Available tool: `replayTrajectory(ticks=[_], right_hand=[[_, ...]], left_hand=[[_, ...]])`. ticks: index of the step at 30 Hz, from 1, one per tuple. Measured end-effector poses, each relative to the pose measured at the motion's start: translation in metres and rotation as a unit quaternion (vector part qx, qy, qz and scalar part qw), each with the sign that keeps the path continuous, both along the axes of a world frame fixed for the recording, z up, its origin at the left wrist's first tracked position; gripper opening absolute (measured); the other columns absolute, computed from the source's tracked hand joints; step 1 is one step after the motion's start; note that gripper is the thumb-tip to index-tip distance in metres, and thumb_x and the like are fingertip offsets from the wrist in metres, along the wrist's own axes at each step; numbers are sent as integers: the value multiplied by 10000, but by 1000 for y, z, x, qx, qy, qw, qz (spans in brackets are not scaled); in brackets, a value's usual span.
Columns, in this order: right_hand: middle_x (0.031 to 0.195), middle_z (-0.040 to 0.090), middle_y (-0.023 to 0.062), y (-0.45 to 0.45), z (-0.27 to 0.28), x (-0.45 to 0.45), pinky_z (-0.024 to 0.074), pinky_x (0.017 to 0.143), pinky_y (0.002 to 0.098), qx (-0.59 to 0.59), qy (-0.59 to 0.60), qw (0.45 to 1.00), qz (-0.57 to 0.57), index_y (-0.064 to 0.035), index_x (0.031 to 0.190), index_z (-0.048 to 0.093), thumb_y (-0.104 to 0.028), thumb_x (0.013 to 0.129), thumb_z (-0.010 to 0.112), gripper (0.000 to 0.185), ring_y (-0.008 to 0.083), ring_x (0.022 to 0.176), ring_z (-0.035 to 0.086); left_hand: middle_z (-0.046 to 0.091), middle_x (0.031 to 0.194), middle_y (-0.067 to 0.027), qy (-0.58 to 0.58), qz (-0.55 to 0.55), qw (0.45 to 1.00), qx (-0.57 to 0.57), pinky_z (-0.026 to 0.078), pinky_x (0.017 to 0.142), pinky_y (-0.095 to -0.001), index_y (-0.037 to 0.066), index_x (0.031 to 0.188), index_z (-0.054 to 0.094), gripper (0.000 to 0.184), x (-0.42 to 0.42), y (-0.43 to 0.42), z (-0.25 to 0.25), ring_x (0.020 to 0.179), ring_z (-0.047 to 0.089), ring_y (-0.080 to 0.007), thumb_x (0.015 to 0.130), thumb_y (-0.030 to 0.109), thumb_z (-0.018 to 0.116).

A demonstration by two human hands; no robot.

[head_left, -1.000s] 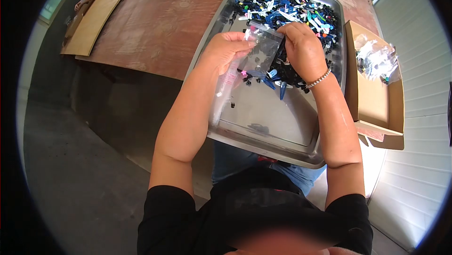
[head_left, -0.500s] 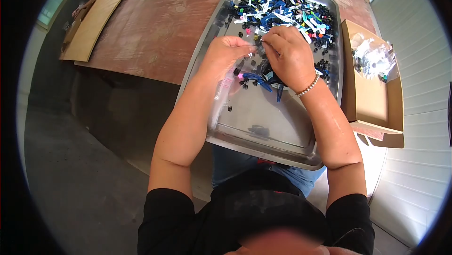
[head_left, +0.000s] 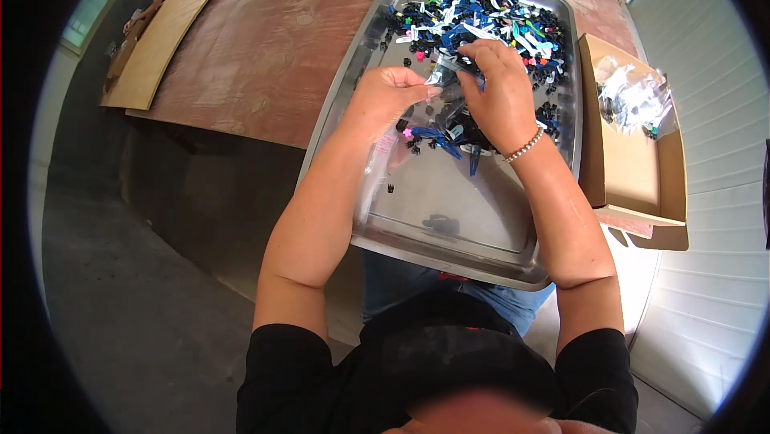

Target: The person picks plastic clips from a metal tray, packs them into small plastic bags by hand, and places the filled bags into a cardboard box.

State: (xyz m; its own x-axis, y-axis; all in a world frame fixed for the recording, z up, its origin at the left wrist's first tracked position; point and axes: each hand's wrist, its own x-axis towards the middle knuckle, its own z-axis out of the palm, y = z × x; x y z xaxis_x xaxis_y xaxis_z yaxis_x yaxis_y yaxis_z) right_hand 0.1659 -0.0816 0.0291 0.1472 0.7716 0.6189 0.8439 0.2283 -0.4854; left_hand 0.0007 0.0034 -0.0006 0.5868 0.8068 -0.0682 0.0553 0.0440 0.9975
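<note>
My left hand point(head_left: 392, 97) pinches the edge of a small clear plastic bag point(head_left: 442, 73) between thumb and fingers, above a metal tray point(head_left: 449, 253). Across from it, my right hand point(head_left: 499, 95) has its thumb and fingers apart at the bag's other side. Whether its fingertips touch the plastic is hard to make out. Beneath my hands lies a small group of blue clips point(head_left: 443, 142) and black claw-like pieces. A larger pile of blue, white and black clips point(head_left: 481, 21) fills the tray's far end. More clear plastic bags point(head_left: 375, 173) lie under my left forearm.
An open cardboard box point(head_left: 634, 165) stands right of the tray, with a clear bag of pieces point(head_left: 634, 101) inside. The tray rests on a reddish wooden table point(head_left: 265, 41). A curved plywood sheet point(head_left: 172, 37) lies at the left edge. A pale ribbed wall point(head_left: 714, 193) runs along the right.
My right hand's thumb and fingers have spread apart from a closer pinch. The small bag now shows more plainly between my hands. My left hand keeps its pinch, nearly in place.
</note>
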Motion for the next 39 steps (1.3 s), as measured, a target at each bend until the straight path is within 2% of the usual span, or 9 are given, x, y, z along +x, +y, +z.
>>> replayTrajectory(ticks=[2, 15, 17, 22, 27, 29, 33, 35, 39], right_hand=[[940, 633, 131, -3, 4, -1, 478, 787, 374, 60, -82, 995, -5, -14, 972, 647, -76, 731, 709, 256, 298, 880, 596], [794, 645, 123, -4, -3, -9, 493, 627, 332, -115, 46, 991, 44, -19, 829, 624, -82, 791, 648, 77, 263, 698, 624], [761, 647, 124, -4, -1, -8, 491, 603, 303, -79, 75, 994, 30, -10, 843, 615, -77, 813, 638, 78, 233, 652, 633], [764, 672, 81, -5, 1, -5, 503, 639, 262, -145, 139, 976, 80, 4, 920, 638, -77, 814, 653, 134, 136, 684, 639], [756, 674, 92, -7, 2, -3, 507, 648, 276, -192, 62, 971, 126, -6, 896, 653, -60, 806, 639, 106, 172, 674, 648], [760, 674, 92, -10, 10, -6, 502, 646, 277, -167, 5, 983, 76, -9, 901, 651, -62, 809, 635, 107, 188, 652, 637], [754, 672, 90, -10, 6, -4, 497, 641, 273, -182, 22, 978, 95, -4, 925, 654, -87, 835, 627, 124, 178, 638, 621], [776, 678, 98, -8, 1, -1, 496, 655, 267, -210, 114, 956, 169, 1, 996, 651, -110, 876, 599, 171, 157, 657, 612], [815, 686, 112, -7, 5, 6, 497, 673, 268, -292, 110, 930, 193, 12, 1062, 637, -133, 908, 573, 220, 138, 697, 615]], left_hand=[[676, 781, -64, -7, -10, 1000, -17, 465, 648, -224, -28, 828, 674, 87, 0, -2, 3, 700, 599, -92, 786, 41, 706], [686, 843, -85, -34, -40, 999, -11, 489, 676, -220, -40, 905, 666, 134, 1, 0, -3, 755, 633, -103, 788, 22, 687], [683, 930, -86, -37, -86, 995, -19, 500, 755, -238, -29, 980, 647, 176, 3, 3, -11, 843, 642, -119, 806, -14, 664], [686, 910, -93, -2, -84, 996, -21, 504, 724, -233, -36, 967, 651, 174, 5, -3, -9, 813, 647, -118, 801, 10, 673], [686, 928, -99, 101, -104, 988, 55, 509, 720, -231, -35, 999, 648, 194, 6, -4, -6, 827, 655, -131, 807, -5, 653], [692, 900, -84, -6, -85, 996, -19, 508, 702, -235, -26, 964, 666, 162, 8, -8, -9, 811, 656, -125, 807, 13, 660], [695, 888, -75, -11, -105, 994, -30, 510, 700, -249, -18, 968, 670, 177, 8, -2, -16, 808, 657, -125, 800, 35, 678], [683, 964, -113, 103, -130, 986, -1, 518, 823, -272, -33, 1014, 655, 205, 7, -1, -11, 909, 655, -160, 812, -42, 627], [678, 986, -115, 121, -136, 983, -3, 519, 824, -272, -37, 1027, 647, 219, 6, -3, -6, 916, 652, -158, 808, -39, 637]])
